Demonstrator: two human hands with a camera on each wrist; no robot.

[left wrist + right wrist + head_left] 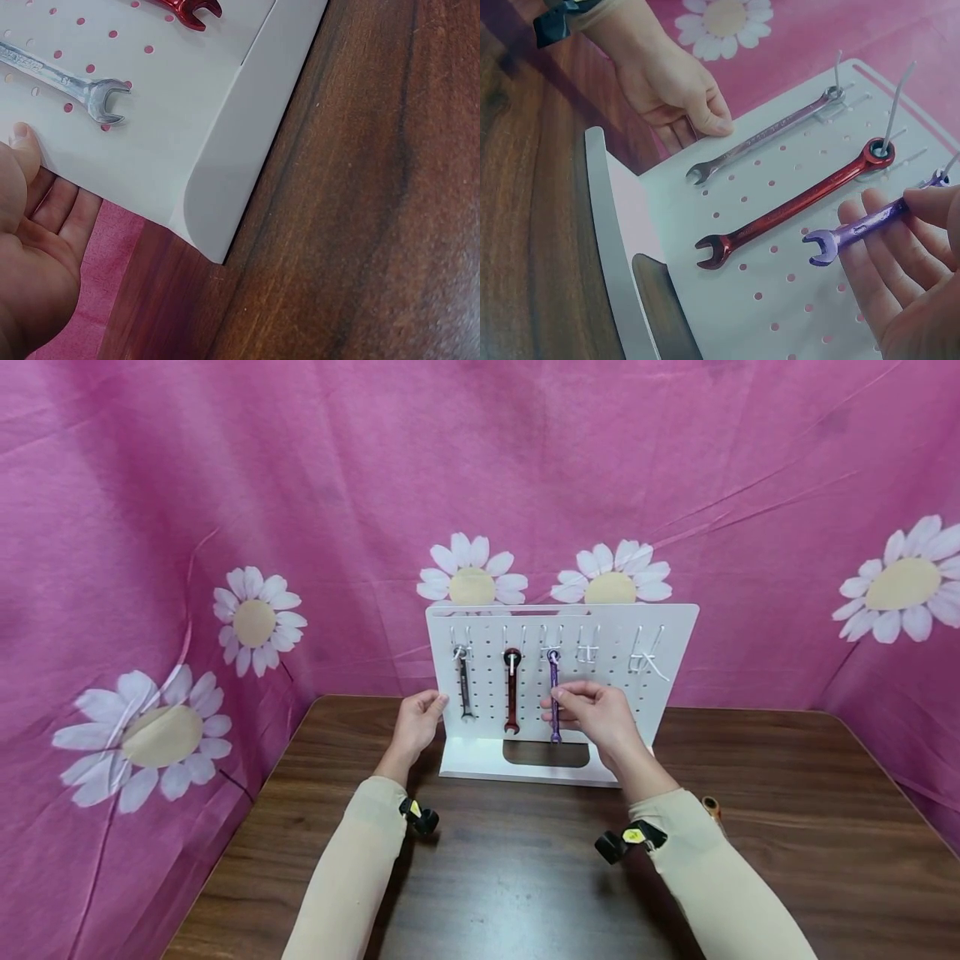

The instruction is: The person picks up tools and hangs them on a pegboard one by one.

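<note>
Three angles on one white pegboard (531, 685)

The head camera, farthest back, looks forward and down on the whole pegboard and surface (487, 877). The left wrist view peers closely at the pegboard's lower left corner; the right wrist view, also near, faces leftward across it. Both share the silver wrench (54, 74) and left fingers (81, 221).

There's a purple wrench (866, 225), red wrench (796, 202), silver wrench (765, 134) and pink cloth (360, 460) (daisy-patterned)

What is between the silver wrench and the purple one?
The red wrench, hanging on the white pegboard, lies between the silver wrench and the purple wrench; the head and right wrist views show it.
</note>
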